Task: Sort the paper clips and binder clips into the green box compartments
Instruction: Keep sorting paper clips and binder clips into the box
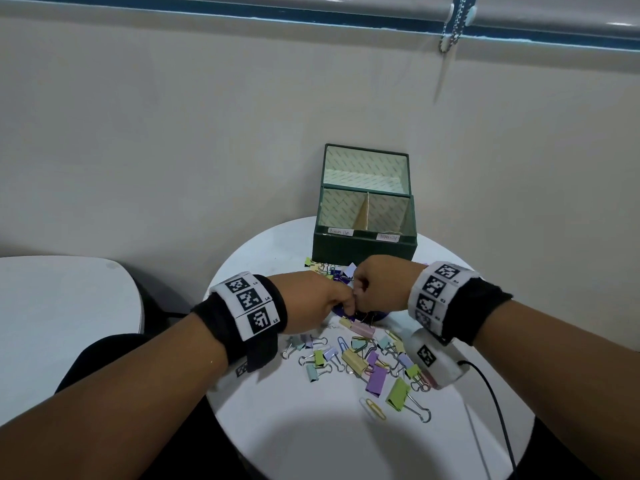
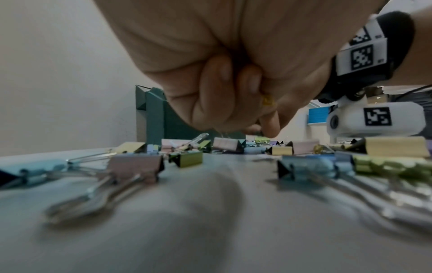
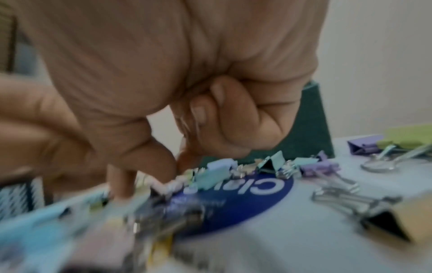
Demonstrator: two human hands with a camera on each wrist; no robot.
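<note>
The green box (image 1: 363, 249) stands open at the back of the round white table (image 1: 311, 438), with two labelled compartments split by a divider. Pastel binder clips (image 1: 356, 358) and paper clips (image 1: 375, 408) lie scattered in front of it. My two hands meet over the far part of the pile. My left hand (image 1: 341, 303) is curled, with a yellow paper clip (image 2: 267, 100) tucked in its fingers. My right hand (image 1: 362, 294) is also curled; thin wire clips (image 3: 184, 120) show inside its bent fingers while its fingertips (image 3: 121, 184) touch the pile. The wrist views are blurred.
The box (image 2: 156, 114) backs against a beige wall. A blue round logo (image 3: 245, 199) lies under the clips. A second white table (image 1: 69, 296) stands left across a dark gap. A black cable (image 1: 491, 393) runs from my right wrist over the table's right edge.
</note>
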